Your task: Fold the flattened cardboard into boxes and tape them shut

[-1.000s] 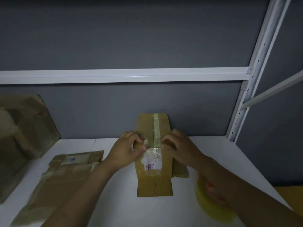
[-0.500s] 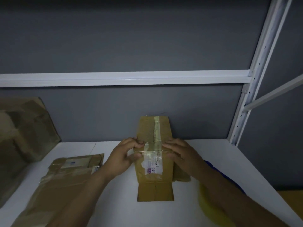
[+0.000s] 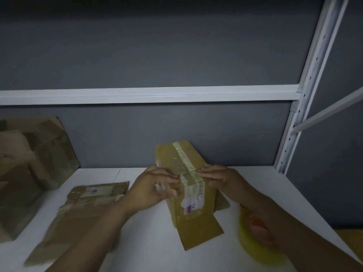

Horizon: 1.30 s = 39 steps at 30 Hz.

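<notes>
Brown cardboard box, rectangular, glossy tape.

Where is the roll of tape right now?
In the head view, the yellow tape roll lies on the white table at lower right, right of the cardboard box, partly under the right forearm.

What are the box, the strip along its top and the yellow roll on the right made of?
The box looks like brown cardboard: matte, with folded, creased flaps. The strip is probably plastic packing tape: pale, glossy, catching the light. The yellow roll seems to be translucent plastic tape too, though it is too blurred to be sure.
</notes>
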Motion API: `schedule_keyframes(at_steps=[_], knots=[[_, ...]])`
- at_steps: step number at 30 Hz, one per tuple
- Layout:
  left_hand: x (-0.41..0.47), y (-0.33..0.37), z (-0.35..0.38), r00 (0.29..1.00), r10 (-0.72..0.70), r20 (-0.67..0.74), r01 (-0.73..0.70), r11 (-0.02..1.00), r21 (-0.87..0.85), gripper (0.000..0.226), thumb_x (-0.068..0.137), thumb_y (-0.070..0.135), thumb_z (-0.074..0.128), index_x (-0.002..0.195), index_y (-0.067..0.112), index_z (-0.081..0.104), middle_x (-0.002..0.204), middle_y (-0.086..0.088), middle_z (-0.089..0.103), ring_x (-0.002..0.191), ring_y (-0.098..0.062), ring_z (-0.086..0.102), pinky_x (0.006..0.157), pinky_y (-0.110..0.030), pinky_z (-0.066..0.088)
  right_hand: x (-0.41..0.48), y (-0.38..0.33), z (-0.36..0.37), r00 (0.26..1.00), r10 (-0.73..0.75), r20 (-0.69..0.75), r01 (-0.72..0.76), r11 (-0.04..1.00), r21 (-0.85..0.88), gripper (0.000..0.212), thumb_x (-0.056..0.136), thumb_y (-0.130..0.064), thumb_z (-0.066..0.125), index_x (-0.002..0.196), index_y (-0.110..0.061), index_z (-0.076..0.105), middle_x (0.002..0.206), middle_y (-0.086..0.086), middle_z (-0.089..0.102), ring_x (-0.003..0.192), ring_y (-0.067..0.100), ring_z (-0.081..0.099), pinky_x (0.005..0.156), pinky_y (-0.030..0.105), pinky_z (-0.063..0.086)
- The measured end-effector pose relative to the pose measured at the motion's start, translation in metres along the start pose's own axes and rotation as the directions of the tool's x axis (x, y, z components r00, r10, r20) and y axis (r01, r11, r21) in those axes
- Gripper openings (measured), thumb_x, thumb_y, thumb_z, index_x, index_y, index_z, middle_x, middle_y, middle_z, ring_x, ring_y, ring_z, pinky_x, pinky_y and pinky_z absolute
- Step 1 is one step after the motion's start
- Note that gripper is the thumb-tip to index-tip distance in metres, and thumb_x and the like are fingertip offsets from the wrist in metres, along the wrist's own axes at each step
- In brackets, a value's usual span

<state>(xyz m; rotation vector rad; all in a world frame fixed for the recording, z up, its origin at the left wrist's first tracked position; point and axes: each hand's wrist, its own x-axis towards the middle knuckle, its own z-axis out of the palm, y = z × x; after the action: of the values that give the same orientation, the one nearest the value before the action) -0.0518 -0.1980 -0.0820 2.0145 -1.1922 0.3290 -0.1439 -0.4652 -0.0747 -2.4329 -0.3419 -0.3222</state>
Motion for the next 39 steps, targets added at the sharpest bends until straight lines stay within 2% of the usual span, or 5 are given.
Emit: schedule_keyframes(at_steps=[9, 15, 23, 34, 39], knots=[[0.056, -0.024, -0.012, 0.818, -0.553, 0.157, 0.523, 0.830, 0.195, 0.114, 0.057, 0.094, 0.037, 0.152, 0.031, 0.023, 0.158, -0.002, 0.016, 0.147, -0.026, 0.011, 0.119, -0.046, 0.016, -0.005, -0.044, 0.008, 0.980, 0.179, -0.085, -0.195, 0.950, -0.245, 0.041, 0.076, -0.056, 0.069, 0.100, -0.026, 0.056, 0.101, -0.015, 0.047, 0.088, 0.005, 0.051, 0.072, 0.026, 0.042], [0.055, -0.030, -0.013, 0.779, -0.624, 0.065, 0.623, 0.781, 0.036, 0.090, 0.057, 0.081, 0.058, 0.132, 0.032, 0.051, 0.133, 0.004, 0.028, 0.126, -0.017, 0.040, 0.112, -0.027, 0.027, -0.008, -0.028, 0.003, 0.965, 0.233, -0.122, -0.245, 0.965, -0.094, 0.024, 0.089, -0.039, 0.062, 0.102, -0.020, 0.065, 0.112, -0.011, 0.056, 0.103, 0.010, 0.055, 0.081, 0.026, 0.042], [0.015, -0.016, 0.001, 0.764, -0.610, -0.212, 0.604, 0.791, -0.098, 0.050, 0.079, 0.056, 0.068, 0.118, 0.027, 0.058, 0.145, 0.000, 0.020, 0.123, -0.016, 0.039, 0.106, -0.025, 0.030, -0.008, -0.041, 0.010, 0.946, 0.322, 0.047, -0.281, 0.880, -0.382, 0.080, 0.080, -0.077, 0.041, 0.147, -0.037, 0.025, 0.158, -0.011, 0.004, 0.147, 0.028, -0.007, 0.115, 0.049, 0.015], [-0.041, 0.016, 0.020, 0.915, -0.101, -0.392, 0.232, 0.924, 0.304, 0.049, 0.077, 0.056, 0.061, 0.115, 0.026, 0.071, 0.086, 0.012, 0.048, 0.086, -0.004, 0.045, 0.078, -0.021, 0.024, 0.030, -0.003, 0.005, 0.942, 0.246, -0.229, -0.311, 0.896, -0.318, 0.039, 0.098, -0.009, 0.043, 0.135, -0.012, 0.054, 0.142, 0.011, 0.043, 0.122, 0.025, 0.048, 0.095, 0.027, 0.039], [-0.026, 0.008, -0.003, 0.979, -0.031, -0.200, 0.095, 0.943, 0.320, 0.078, 0.068, 0.084, 0.045, 0.131, 0.039, 0.056, 0.143, 0.018, 0.036, 0.135, -0.004, 0.022, 0.108, -0.027, 0.010, 0.025, -0.006, 0.001, 0.944, 0.311, -0.106, -0.328, 0.903, -0.278, 0.046, 0.100, -0.033, 0.044, 0.144, -0.021, 0.043, 0.158, 0.005, 0.021, 0.144, 0.023, 0.022, 0.110, 0.035, 0.028]])
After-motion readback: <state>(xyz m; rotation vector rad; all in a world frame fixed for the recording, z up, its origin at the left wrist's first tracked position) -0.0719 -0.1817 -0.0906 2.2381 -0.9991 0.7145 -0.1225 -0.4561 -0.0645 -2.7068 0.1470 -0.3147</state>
